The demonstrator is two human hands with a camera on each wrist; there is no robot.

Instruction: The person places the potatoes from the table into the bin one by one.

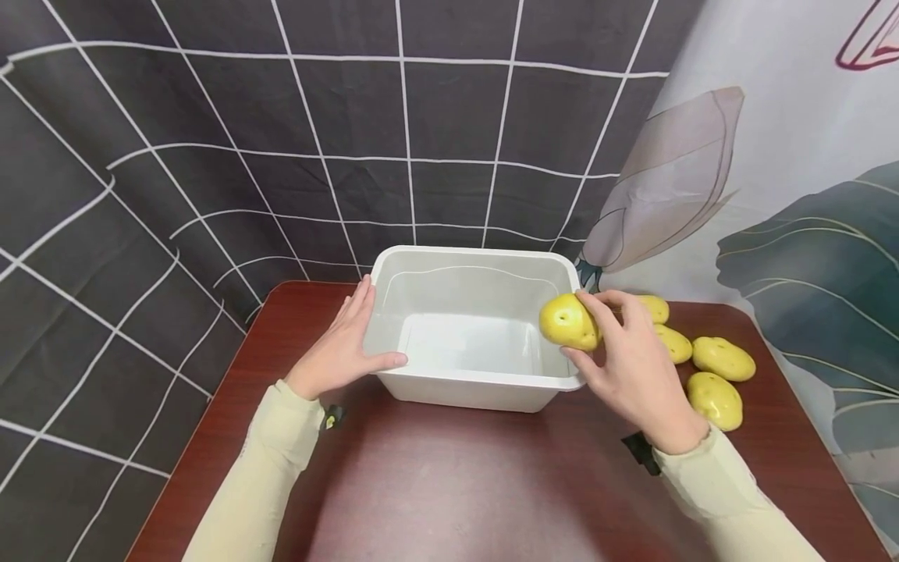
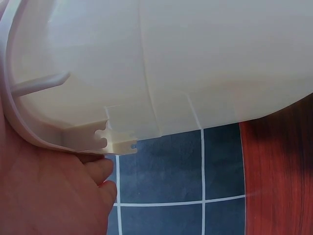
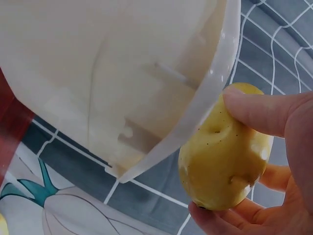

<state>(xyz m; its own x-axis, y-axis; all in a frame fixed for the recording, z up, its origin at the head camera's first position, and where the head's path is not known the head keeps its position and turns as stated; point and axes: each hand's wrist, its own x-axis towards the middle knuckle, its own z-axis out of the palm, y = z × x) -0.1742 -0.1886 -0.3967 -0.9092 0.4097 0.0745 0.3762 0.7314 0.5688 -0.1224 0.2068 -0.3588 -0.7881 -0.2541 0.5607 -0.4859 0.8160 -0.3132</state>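
Note:
A white plastic bin (image 1: 460,378) stands on the table, its inside bare in the head view. My left hand (image 1: 344,343) rests against the bin's left rim, fingers straight along the side and thumb over the front corner. In the left wrist view that hand (image 2: 54,191) lies under the rim of the bin (image 2: 195,63). My right hand (image 1: 635,363) pinches a yellow potato (image 1: 567,321) at the bin's right rim. The right wrist view shows the potato (image 3: 222,152) between thumb and fingers, just outside and above the rim (image 3: 205,98).
Several more potatoes (image 1: 723,359) lie on the right side of the red-brown table (image 1: 449,484), partly behind my right hand. A dark curtain with white grid lines (image 1: 449,109) hangs behind and to the left. A patterned white curtain (image 1: 794,195) hangs at the right.

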